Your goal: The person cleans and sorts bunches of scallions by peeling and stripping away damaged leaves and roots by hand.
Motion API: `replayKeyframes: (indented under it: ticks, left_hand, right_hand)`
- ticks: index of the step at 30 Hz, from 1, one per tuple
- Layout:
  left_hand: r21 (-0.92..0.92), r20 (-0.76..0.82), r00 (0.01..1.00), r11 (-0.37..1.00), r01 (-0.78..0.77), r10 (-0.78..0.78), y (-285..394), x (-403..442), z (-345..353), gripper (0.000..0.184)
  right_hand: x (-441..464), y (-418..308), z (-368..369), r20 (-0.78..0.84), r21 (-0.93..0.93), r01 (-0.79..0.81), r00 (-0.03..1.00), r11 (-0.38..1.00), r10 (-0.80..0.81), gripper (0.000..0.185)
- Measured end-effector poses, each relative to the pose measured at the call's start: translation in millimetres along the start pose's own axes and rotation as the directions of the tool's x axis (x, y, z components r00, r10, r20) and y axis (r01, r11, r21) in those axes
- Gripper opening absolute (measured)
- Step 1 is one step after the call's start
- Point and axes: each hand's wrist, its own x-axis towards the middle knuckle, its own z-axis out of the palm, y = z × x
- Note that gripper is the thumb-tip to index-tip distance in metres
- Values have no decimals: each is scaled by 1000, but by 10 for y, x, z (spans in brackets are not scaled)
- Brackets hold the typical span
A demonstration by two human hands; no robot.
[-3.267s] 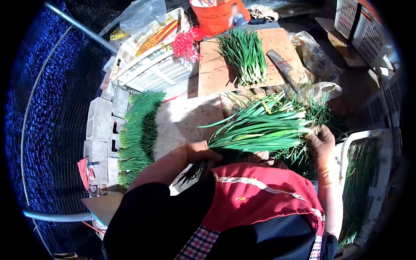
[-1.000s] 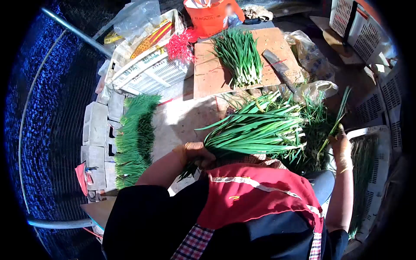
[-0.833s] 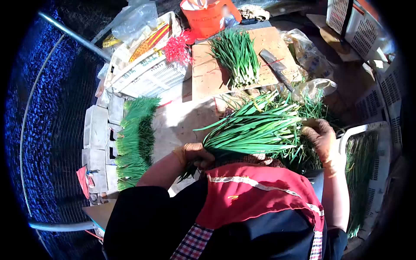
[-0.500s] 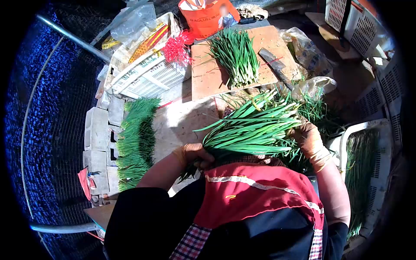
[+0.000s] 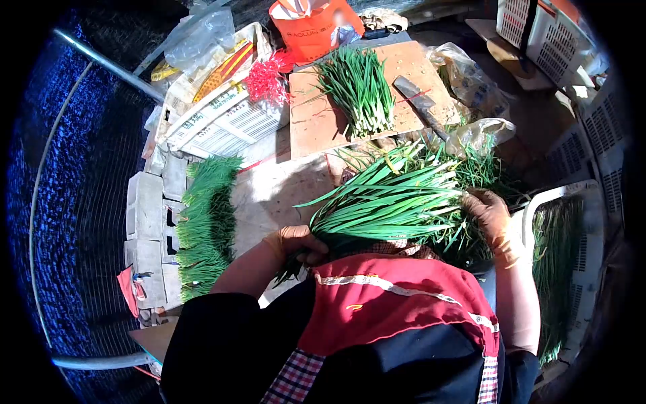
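A loose bunch of garlic chives lies across in front of my apron, green leaf tips to the left and pale stem ends to the right. My left hand, in an orange-tan glove, is closed around the leaf end. At the stem ends, my right hand, gloved alike, has its fingers curled inward; the fingertips are partly hidden, and what they hold does not show. Beneath and behind the bunch is a heap of loose chives.
Ahead, a board bears a chive bundle and a cleaver. Chives stand in a row at left beside concrete blocks. White crates stand at back left and right; a red bag is behind.
My right hand has drawn slightly rightward from the stem ends. My left hand keeps its hold on the leaf end. The whole view has shifted a little.
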Motion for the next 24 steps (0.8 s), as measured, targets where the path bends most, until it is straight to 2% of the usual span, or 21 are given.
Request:
replayKeyframes:
  ticks: [2, 4, 5, 6, 8, 10, 12, 13, 14, 16, 17, 18, 19, 20, 21, 22, 24]
  left_hand:
    - [-4, 10, 1000, 1000, -16, 16, 5, -3, 7, 20]
    - [-14, 15, 1000, 1000, -26, 26, 25, -41, 39, 20]
    - [-76, 5, 999, 997, -32, 33, 54, -81, 93, 20]
    - [-136, -4, 999, 990, -39, 38, 67, -106, 120, 20]
    - [-140, 13, 999, 990, -27, 29, 33, -86, 85, 20]
    - [-140, 36, 999, 990, -22, 27, 2, -49, 49, 20]
    - [-110, -13, 1000, 994, 5, -6, -27, -41, 16, 20]
    - [-106, -12, 1000, 994, 6, -7, -32, -47, 7, 20]
    - [-67, -27, 999, 997, 31, -33, -26, -49, -1, 21]
    - [-19, -41, 998, 999, 47, -48, 16, -16, -24, 21]
    - [-32, -7, 1000, 999, 22, -22, 7, -18, -20, 22]
    - [-44, 27, 1000, 999, -6, 7, 2, -10, -20, 22]
    - [-39, 27, 1000, 999, -10, 11, -20, 13, -19, 22]
    - [-128, 45, 997, 990, -51, 57, -67, 26, -14, 22]
    - [-217, 56, 993, 972, -89, 104, -92, 19, -15, 22]
    - [-214, 49, 993, 972, -93, 105, -72, 2, -13, 22]
    - [-126, -2, 1000, 992, -26, 26, -45, -20, 7, 23]
  right_hand:
    - [80, 146, 164, 254, 250, -85, 967, 965, 19, 32]
    - [170, 263, 270, 264, 418, -175, 962, 891, 66, 25]
    - [75, 113, 323, 215, 474, -142, 976, 869, 42, 20]
    - [126, 207, 318, 211, 450, -154, 976, 880, 63, 20]
    - [57, 123, 321, 165, 514, -99, 986, 852, 16, 20]
    - [228, 310, 70, 20, 567, 16, 999, 824, -33, 21]
    - [396, 419, -457, -317, 235, 234, 936, 943, -153, 27]
    - [399, 450, -769, -445, -198, 142, 869, 970, -217, 30]
    - [324, 373, -963, -524, -572, -41, 787, 819, -327, 34]
    - [101, 182, -810, -476, -655, 40, 754, 754, -454, 38]
    - [104, 129, -676, -315, -462, 260, 846, 848, -431, 43]
    - [-49, -112, -423, -172, -165, 365, 904, 916, -391, 46]
    - [-108, -145, -202, -56, 144, 345, 938, 927, -341, 43]
    - [-88, -132, -30, 116, 419, 268, 932, 867, -343, 44]
    - [21, -26, 67, 216, 414, 217, 920, 884, -327, 46]
    - [82, 37, 181, 193, 410, 269, 908, 871, -371, 43]
    - [110, 38, 305, 295, 571, -78, 948, 817, -116, 42]
